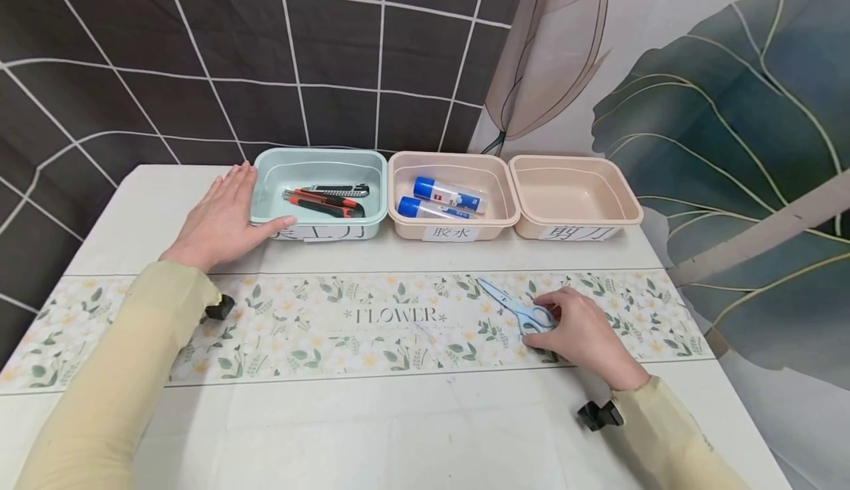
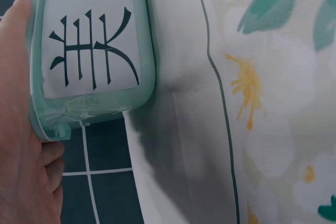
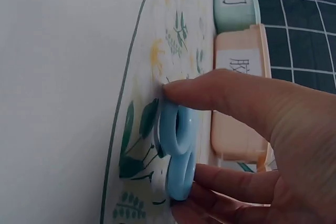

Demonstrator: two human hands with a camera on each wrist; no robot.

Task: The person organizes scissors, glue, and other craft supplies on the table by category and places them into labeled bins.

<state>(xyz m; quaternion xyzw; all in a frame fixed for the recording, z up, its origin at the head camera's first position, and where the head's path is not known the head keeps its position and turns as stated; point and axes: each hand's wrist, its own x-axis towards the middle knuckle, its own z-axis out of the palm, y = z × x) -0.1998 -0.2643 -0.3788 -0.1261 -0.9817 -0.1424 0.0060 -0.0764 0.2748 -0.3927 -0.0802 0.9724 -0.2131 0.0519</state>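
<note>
Blue scissors (image 1: 514, 305) lie on the flowered band of the tablecloth, blades pointing toward the bins. My right hand (image 1: 581, 331) pinches their handles (image 3: 178, 135) between thumb and fingers. At the far left, my left hand (image 1: 215, 217) rests against the left end of a light-blue bin (image 1: 319, 158), its fingers straight along the side and its thumb across the front rim. Inside that bin are utility knives (image 1: 328, 204), one black-and-grey and others red-and-black. A label on the bin's front is partly covered by the thumb.
A pinkish bin (image 1: 454, 159) with blue-capped glue sticks (image 1: 448, 193) stands in the middle of the row. Right of it is another labelled pinkish bin (image 1: 574, 169). Behind the table (image 1: 398, 431) hangs a dark gridded cloth (image 1: 226, 40).
</note>
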